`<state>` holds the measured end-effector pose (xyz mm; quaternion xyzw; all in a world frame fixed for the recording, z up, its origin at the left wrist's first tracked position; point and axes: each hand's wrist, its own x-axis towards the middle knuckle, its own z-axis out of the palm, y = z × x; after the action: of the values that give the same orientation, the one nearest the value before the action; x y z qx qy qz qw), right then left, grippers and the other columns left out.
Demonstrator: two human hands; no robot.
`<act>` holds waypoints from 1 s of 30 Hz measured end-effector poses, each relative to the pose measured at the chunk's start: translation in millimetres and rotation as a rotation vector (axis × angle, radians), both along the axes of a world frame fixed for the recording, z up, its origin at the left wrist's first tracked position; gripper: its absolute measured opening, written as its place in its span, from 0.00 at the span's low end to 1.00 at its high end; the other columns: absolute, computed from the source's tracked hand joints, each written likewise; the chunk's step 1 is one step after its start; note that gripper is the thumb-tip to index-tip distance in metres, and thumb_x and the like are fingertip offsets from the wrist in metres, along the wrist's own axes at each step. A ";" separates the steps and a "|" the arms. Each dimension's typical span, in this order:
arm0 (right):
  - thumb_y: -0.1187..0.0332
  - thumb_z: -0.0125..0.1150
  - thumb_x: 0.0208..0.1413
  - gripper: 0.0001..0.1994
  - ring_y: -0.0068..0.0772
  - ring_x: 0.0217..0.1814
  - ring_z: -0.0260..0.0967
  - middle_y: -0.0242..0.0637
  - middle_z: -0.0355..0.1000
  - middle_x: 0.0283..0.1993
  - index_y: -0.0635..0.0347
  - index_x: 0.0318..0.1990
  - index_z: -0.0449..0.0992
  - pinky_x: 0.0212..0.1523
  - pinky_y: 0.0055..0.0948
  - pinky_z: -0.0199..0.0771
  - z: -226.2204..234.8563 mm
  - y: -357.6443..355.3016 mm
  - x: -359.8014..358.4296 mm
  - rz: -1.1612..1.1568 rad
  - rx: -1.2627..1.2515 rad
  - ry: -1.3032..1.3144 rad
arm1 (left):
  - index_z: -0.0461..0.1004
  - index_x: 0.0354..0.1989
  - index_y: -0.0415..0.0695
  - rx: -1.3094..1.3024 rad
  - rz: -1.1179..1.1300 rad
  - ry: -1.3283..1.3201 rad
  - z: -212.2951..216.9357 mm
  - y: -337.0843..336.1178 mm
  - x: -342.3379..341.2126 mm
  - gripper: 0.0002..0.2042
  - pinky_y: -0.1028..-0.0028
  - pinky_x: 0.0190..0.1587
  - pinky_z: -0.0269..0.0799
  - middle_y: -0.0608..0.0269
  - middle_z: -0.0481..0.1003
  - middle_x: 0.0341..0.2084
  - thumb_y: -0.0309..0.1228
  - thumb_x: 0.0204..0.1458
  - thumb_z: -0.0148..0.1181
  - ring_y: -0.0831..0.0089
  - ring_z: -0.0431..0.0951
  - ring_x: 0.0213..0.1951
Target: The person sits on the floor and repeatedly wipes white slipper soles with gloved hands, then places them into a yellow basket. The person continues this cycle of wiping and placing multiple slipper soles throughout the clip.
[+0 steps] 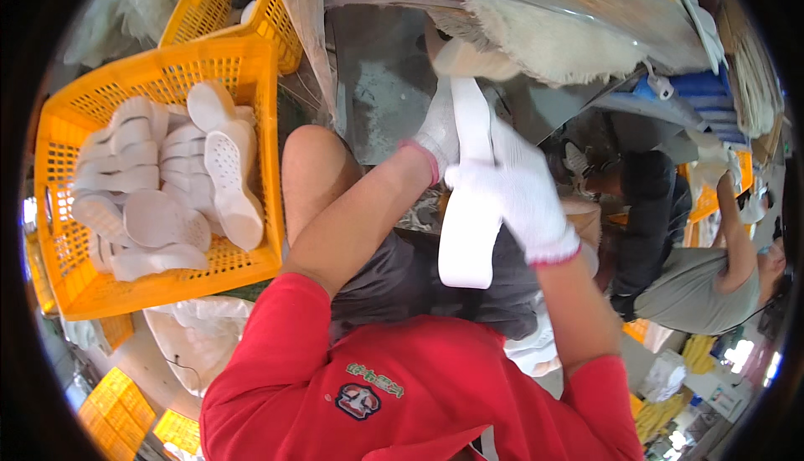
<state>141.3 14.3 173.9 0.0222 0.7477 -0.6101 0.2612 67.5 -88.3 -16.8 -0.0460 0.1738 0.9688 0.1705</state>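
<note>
Two gloved hands grip one white shoe sole [469,218], held lengthwise in front of the person's chest and above the lap. Left hand [441,130], in a white glove with a pink cuff, is closed around the far end of the sole, close beneath a large fleecy buffing wheel [553,38] mounted on the machine ahead; whether the sole touches the wheel cannot be told. Right hand [519,189], also in a white glove with a pink cuff, is wrapped over the middle of the sole from the right side, fingers curled across its upper face. The near end of the sole hangs free, pointing toward the red shirt [402,386].

To the person's left stands an orange plastic crate [243,59] with lattice walls, filled with a loose heap of white soles [159,185]; some lie with the perforated face up. A second orange crate [209,0] sits just behind it. At the right edge, another person in a grey top [695,289] sits, well apart from the held sole.
</note>
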 end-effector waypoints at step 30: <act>0.49 0.84 0.49 0.22 0.52 0.39 0.84 0.45 0.83 0.38 0.54 0.43 0.85 0.40 0.45 0.84 -44.1 10.1 2.4 -0.023 0.588 0.933 | 0.78 0.61 0.42 -0.667 0.046 0.390 28.6 -40.5 1.8 0.19 0.60 0.57 0.83 0.51 0.85 0.51 0.41 0.70 0.58 0.61 0.87 0.53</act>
<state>143.7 24.5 129.8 -0.1702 0.9228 -0.3235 -0.1219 69.3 -128.8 11.8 0.0823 0.5075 0.8531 0.0884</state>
